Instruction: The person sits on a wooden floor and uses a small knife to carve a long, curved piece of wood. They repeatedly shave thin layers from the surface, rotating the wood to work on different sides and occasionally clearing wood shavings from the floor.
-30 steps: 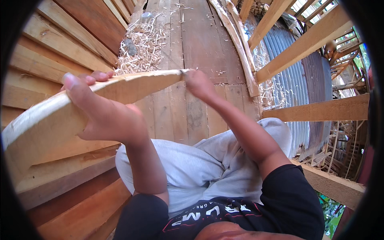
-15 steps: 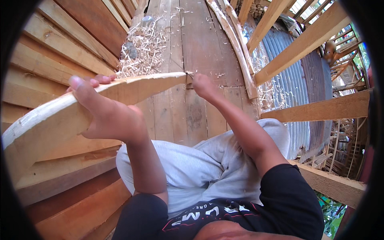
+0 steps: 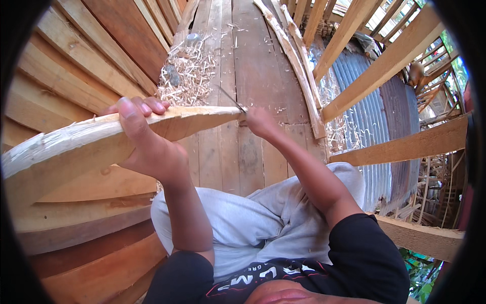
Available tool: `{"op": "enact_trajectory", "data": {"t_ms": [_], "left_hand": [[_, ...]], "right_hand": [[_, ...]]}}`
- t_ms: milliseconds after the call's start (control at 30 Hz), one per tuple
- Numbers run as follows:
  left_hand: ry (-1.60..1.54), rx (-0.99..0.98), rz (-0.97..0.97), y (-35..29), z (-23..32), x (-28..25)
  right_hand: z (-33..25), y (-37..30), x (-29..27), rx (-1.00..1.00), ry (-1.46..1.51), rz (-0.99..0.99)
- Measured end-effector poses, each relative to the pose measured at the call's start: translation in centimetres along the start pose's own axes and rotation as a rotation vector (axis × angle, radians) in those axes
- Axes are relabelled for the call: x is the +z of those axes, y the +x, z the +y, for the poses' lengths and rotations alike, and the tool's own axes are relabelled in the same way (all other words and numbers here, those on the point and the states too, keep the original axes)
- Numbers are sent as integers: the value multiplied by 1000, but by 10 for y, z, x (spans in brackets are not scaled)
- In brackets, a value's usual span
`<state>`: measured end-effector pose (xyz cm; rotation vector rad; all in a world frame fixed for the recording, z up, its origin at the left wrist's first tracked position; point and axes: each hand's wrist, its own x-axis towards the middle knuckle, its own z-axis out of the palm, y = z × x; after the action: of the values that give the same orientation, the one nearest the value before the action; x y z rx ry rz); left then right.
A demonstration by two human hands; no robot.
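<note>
A long, curved wooden plank [image 3: 76,152] runs from the left rim of the view to a narrow tip near the middle. My left hand [image 3: 157,147] grips it partway along, thumb over the pale, rough-shaved upper edge and fingertips curled over from the far side. At the tip, my right hand [image 3: 260,122] is closed round a knife whose thin dark blade [image 3: 230,96] points away and to the left, crossing the plank's end. The handle is hidden within the fist.
Curled wood shavings [image 3: 190,76] are heaped on the board floor [image 3: 258,55], with a grey rounded object [image 3: 193,38] behind them. A plank wall [image 3: 66,66] rises at left. Two long, pale sticks [image 3: 293,61] lie at right, beside wooden rails [image 3: 400,142] and corrugated metal sheeting [image 3: 372,101].
My left hand has shifted right along the plank, closer to its tip. The knife blade has swung and shows more clearly. The whole view has tilted slightly.
</note>
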<state>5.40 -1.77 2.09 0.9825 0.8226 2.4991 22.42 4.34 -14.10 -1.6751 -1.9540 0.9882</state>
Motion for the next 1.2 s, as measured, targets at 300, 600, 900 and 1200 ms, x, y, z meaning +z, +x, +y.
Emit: {"op": "enact_trajectory", "data": {"t_ms": [300,600,900,1200], "left_hand": [[4,-91,-97,1,7,-11],[103,43,-84,2,2,0],[-9,-92,-162,-4,5,-7],[22,-57,-172,0,4,-12]], "right_hand": [[-61,-21,-6,116,-2,-17],[-1,-8,20,227,68,184],[-18,-1,-5,151,44,-29],[-61,-28,-9,87,75,35]]}}
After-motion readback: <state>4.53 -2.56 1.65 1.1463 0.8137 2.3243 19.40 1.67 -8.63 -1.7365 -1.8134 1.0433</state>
